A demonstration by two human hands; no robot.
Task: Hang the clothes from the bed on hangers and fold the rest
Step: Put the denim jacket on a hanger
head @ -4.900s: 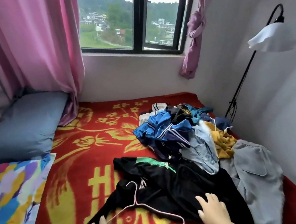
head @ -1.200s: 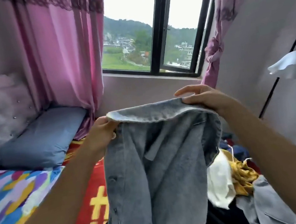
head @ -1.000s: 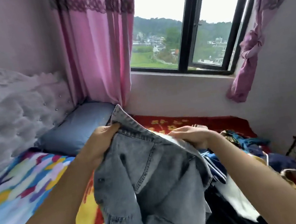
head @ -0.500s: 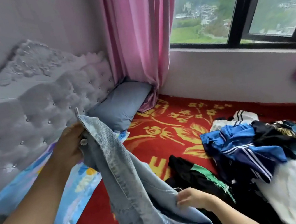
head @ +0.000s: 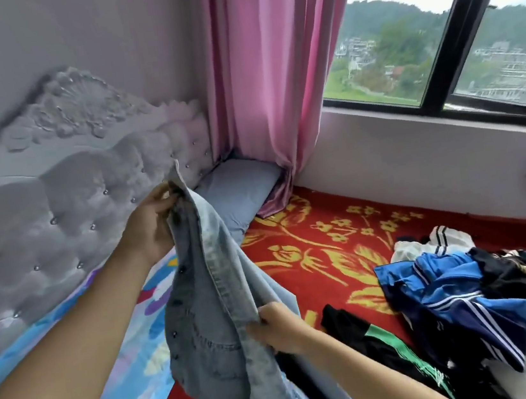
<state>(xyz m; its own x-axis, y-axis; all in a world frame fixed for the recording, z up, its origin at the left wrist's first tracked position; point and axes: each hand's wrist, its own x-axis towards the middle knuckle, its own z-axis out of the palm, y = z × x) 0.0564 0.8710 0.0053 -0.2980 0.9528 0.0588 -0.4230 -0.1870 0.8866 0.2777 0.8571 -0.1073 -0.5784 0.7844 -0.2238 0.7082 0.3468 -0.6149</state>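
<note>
Our left hand (head: 149, 226) is clenched on the top edge of a pale, washed-blue denim jacket (head: 211, 323), thumb and curled fingers pinching the cloth near its collar. Our right hand (head: 278, 329) sits lower and grasps a fold of the same jacket at its front edge, fingers wrapped round the fabric. The left forearm is bare and rises on a slant from the lower left corner, with the hand lifted. The right forearm, also bare, comes in from the lower right, its wrist turned inward toward the cloth.

The denim hangs slack between the two hands above the near left part of the bed. It is stiff and creased, with stitched seams, a chest pocket and a row of dark snaps down the placket. Its lower end drops out of view.

Beneath it lies a fuzzy red blanket with yellow flowers (head: 311, 243). A black garment with a green stripe (head: 373, 335) is spread flat just beside our right wrist. Toward the bed's right edge a heap holds a crumpled blue track jacket with white stripes (head: 451, 291) and a white garment with dark bands (head: 437, 240). Along the left edge runs a multicoloured printed sheet (head: 122, 335). A smooth grey-blue pillow (head: 236, 186) fills the far left corner, against a grey tufted headboard studded with shiny buttons (head: 55, 210) and under a pleated pink curtain (head: 272, 80).
</note>
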